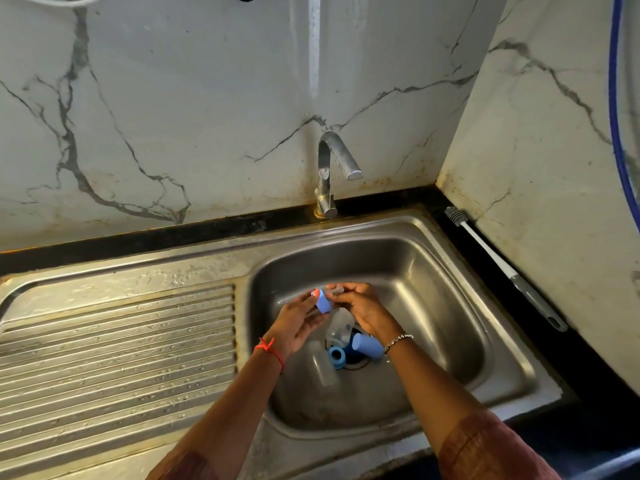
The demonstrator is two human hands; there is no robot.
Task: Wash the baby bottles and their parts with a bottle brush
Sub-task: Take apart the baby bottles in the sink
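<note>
Over the middle of the steel sink basin (pixel 433 306), my left hand (pixel 298 323) holds a small blue bottle ring (pixel 323 303) by its side. My right hand (pixel 363 310) touches the same ring from the right and pinches a small greyish piece (pixel 335 289) at its fingertips. Below the hands, around the drain, lie a clear bottle (pixel 341 327), a blue cap (pixel 367 345), a blue ring (pixel 337 357) and a second clear bottle (pixel 322 367). The bottle brush (pixel 502 265), with a white and grey handle, lies on the dark counter to the right of the sink.
A steel tap (pixel 332 168) stands behind the basin, its spout turned right; no water runs from it. A ribbed steel drainboard (pixel 117 341) spreads to the left. Marble walls close in behind and on the right, with a blue hose (pixel 614 98) running down the right wall.
</note>
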